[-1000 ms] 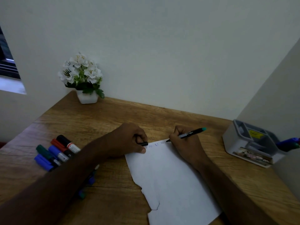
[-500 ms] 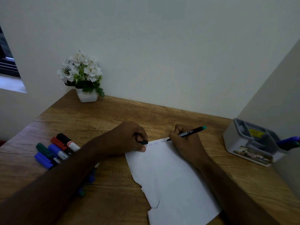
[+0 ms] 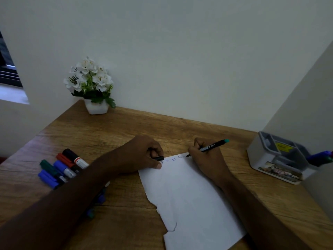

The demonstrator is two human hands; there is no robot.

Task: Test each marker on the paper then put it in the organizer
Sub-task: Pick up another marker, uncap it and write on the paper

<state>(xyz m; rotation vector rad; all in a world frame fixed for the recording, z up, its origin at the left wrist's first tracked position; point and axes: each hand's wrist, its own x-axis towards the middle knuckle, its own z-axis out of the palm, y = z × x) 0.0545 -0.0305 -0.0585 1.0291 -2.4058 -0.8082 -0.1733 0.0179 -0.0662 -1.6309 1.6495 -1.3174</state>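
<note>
Marker (image 3: 212,146), black with a teal end, is pinched in the right hand (image 3: 205,157), its tip touching the far edge of the paper (image 3: 189,195) at the right end of a row of faint test scribbles. The left hand (image 3: 142,156) rests on the paper's far left corner, its fingers curled round a small black cap (image 3: 159,158). To test well, the paper should stay pinned under that hand while the tip makes a short, light stroke clear of the other marks and short of the edge, so no ink reaches the table (image 3: 126,134). Then the cap goes on and the marker goes to the organizer (image 3: 281,159) at the right, which already holds a few. More markers (image 3: 63,166) lie at the left. Against the earlier frames, both hands hold as they did; the tip has crept slightly right along the row.
</note>
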